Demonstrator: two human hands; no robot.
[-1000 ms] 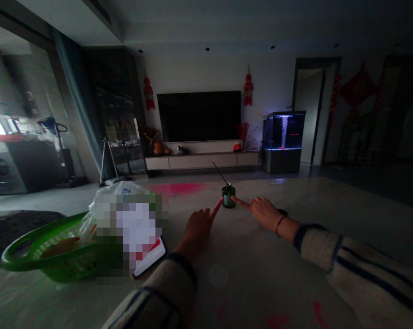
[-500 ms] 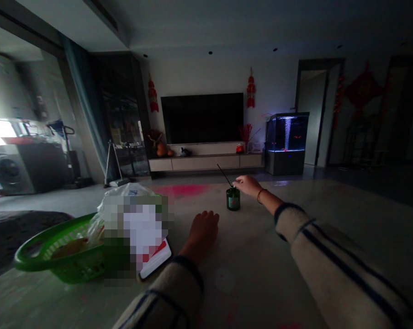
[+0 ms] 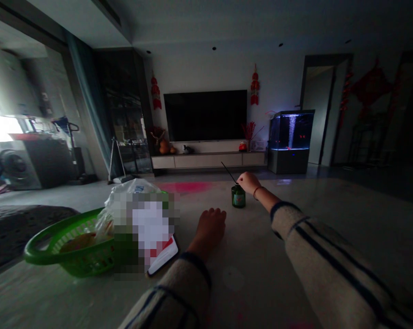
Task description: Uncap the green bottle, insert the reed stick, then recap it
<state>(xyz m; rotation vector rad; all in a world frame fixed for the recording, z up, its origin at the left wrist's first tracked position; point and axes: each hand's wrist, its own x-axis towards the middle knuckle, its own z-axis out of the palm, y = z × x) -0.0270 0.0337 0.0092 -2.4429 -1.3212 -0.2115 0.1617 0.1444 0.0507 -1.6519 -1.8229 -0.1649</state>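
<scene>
A small dark-green glass bottle [image 3: 238,197] with a light label stands upright on the table. From its mouth a thin black reed stick [image 3: 229,172] slants up to the left. My right hand [image 3: 249,181] is closed in a pinch at the bottle's mouth, around the lower end of the stick. Its fingertips partly hide the bottle's neck. My left hand [image 3: 211,225] rests on the table left of the bottle, back up, with fingers curled in; nothing shows in it.
A green plastic basket [image 3: 38,257] with a clear plastic bag [image 3: 124,192] stands at the left. Beside it lies a phone [image 3: 163,261], partly blurred out. Beyond the table are a television [image 3: 206,116], a low cabinet [image 3: 206,160] and a lit fish tank [image 3: 291,132].
The whole view has shifted slightly, so most things sit a little further right. My right hand stays at the bottle's mouth, and the left hand still rests on the table.
</scene>
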